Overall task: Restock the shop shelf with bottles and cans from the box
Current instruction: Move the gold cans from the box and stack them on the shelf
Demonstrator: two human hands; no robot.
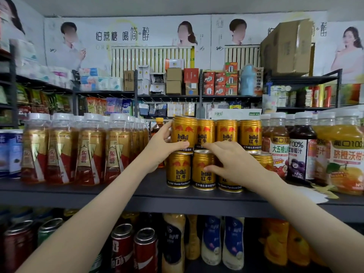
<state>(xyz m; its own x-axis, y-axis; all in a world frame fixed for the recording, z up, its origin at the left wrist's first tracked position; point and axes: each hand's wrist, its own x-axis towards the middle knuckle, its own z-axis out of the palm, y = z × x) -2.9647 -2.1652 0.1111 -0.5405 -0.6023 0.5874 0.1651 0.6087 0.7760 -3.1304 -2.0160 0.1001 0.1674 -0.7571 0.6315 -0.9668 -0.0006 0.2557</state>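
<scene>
The gold can [184, 133] stands at the left end of the upper layer of a two-layer stack, on the dark shelf [98, 192]. It leans slightly and rests on the top of a lower can [178, 170]. The left hand [159, 148] grasps it: the thumb [180, 145] lies across the lower front of the label and the other fingers [167, 126] curl round its left side.

Just beside it on the right stands a second upper can [205, 133], with two more in the same row. The right hand [234, 164] reaches over the lower layer. Its index finger [208, 147] stretches out to the base of that second upper can, at the rim of the middle lower can [203, 171], and its thumb [211, 169] lies against the right side of that lower can. The palm covers the next can along, and its other fingers are hidden, so I cannot tell whether this hand grasps anything.

To the left of the stack stands a row of red-and-gold bottles [88, 150] with white caps. To the right are juice bottles [301, 150], dark and orange. The shelf below holds red cans [144, 251] and more bottles. High on the right, on a far rack, sits a cardboard box [287, 48].
</scene>
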